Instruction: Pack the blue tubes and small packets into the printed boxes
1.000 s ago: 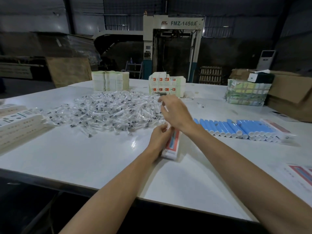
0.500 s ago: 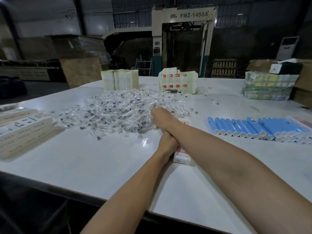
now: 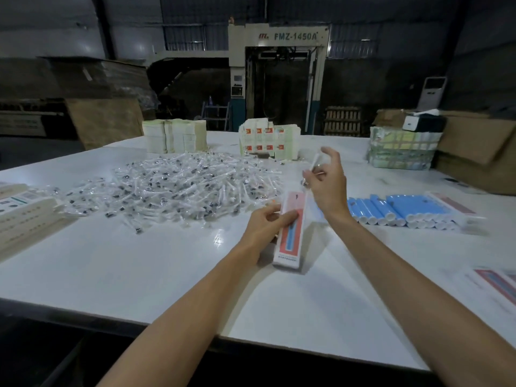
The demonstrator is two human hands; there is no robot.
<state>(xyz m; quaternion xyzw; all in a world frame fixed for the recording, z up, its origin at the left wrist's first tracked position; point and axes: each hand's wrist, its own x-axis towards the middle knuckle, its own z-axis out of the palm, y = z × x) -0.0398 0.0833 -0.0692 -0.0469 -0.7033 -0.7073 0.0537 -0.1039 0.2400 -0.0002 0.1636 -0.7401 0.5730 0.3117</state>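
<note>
Left hand point(image 3: 265, 223) grips the box point(image 3: 290, 241), right hand point(image 3: 331, 188) pinches a packet point(image 3: 314, 166)
Box on the desk point(image 3: 139, 261), red-blue print up; clear packet over its far end, spare fingers point(image 3: 329, 152) spread.

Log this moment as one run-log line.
left hand: grips printed box | right hand: pinches small packet above box's far end | blue tubes: row at right, untouched

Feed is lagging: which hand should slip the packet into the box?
Right: the right hand pinches a packet above the far end of the box, while the left hand holds the box.
</note>
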